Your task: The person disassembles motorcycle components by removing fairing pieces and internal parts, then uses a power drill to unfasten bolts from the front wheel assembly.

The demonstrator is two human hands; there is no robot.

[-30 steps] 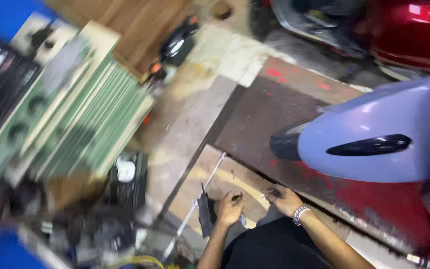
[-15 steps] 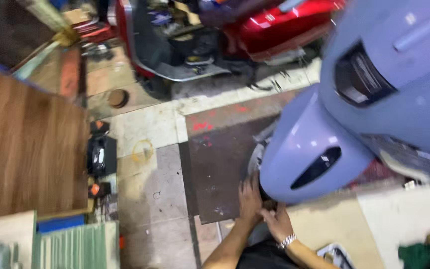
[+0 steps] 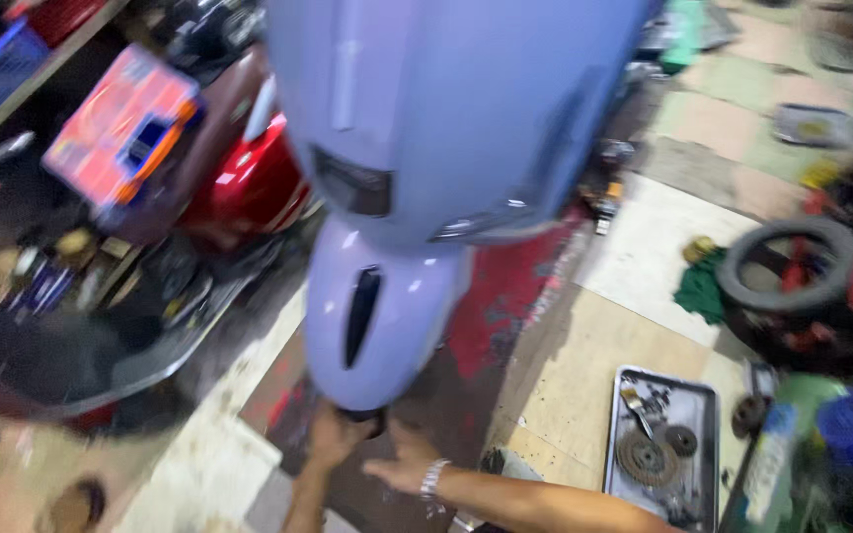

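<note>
Head view: looking down a lilac scooter (image 3: pixel 417 178) onto the floor.
Left hand (image 3: pixel 336 436): closed around the dark wheel (image 3: pixel 365 422) under the front fender (image 3: pixel 379 314).
Right hand (image 3: pixel 399 462): fingers spread, lying loose just beside the wheel, watch (image 3: pixel 432 480) on wrist.
Nearby: metal tray (image 3: pixel 705 395) with gears (image 3: pixel 644 456); tyre (image 3: pixel 790 265); red scooter (image 3: pixel 249 183).

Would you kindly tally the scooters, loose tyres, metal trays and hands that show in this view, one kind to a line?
Scooters: 2, a lilac scooter and a red scooter
Loose tyres: 1, a black tyre
Metal trays: 1, a metal tray holding gears
Hands: 2, left hand and right hand, both at the lilac scooter's front wheel
Total: 6
</note>
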